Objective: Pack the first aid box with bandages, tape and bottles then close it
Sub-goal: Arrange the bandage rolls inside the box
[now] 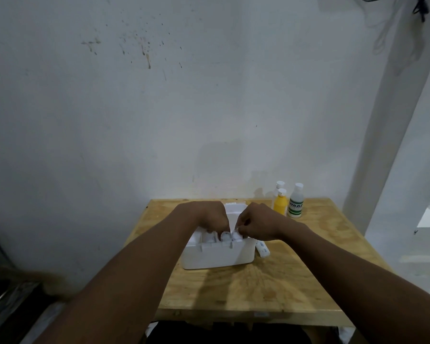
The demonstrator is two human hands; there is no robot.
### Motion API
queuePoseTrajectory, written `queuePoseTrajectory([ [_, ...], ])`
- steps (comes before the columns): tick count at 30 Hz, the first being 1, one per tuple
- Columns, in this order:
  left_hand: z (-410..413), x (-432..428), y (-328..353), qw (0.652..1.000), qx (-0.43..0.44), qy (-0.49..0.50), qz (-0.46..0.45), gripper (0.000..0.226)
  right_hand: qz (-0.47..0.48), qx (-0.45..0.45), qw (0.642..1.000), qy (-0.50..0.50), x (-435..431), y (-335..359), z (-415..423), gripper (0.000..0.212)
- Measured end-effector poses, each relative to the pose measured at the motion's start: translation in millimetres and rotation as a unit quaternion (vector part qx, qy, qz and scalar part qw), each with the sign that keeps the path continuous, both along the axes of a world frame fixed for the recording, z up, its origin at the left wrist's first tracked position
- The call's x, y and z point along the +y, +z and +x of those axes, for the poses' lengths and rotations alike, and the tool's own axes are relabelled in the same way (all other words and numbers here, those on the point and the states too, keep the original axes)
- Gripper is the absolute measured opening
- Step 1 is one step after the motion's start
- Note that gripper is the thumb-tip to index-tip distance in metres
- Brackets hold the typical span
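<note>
White box [219, 254]: right hand [256, 224] pinches a roll [236, 235], left hand [212, 217] curled, hold unclear; bottles [296, 202] behind, tube [263, 249] beside.

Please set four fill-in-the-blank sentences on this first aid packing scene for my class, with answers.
The white box sits on a ____ table.
The bottles by the wall number ____.
One bottle is bright ____.
The right hand pinches a white roll above the open ____.
Answers: wooden; three; yellow; box.
</note>
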State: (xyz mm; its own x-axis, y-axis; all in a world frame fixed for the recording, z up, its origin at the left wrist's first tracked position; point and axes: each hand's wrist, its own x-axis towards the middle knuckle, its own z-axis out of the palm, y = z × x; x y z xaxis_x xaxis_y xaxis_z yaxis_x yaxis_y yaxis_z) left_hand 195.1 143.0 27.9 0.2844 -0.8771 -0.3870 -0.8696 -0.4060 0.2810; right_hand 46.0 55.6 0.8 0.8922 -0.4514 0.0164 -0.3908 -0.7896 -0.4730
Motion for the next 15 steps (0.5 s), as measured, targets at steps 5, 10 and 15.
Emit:
queuePoseTrajectory([
  [5, -1.8, -0.5, -3.2, 1.000, -0.003, 0.005, -0.009, 0.031, 0.006, 0.005, 1.000, -0.003, -0.3, -1.4, 1.5, 0.021],
  [10, 2.8, -3.6, -5.3, 1.000, 0.007, 0.023, -0.014, 0.032, 0.001, 0.000, 1.000, -0.011, -1.7, -2.3, 0.1, 0.023],
  [15, 4.5, -3.0, -3.7, 0.999, 0.003, 0.025, -0.030, 0.037, -0.012, -0.022, 1.000, -0.014, -3.3, -2.2, -0.2, 0.027],
])
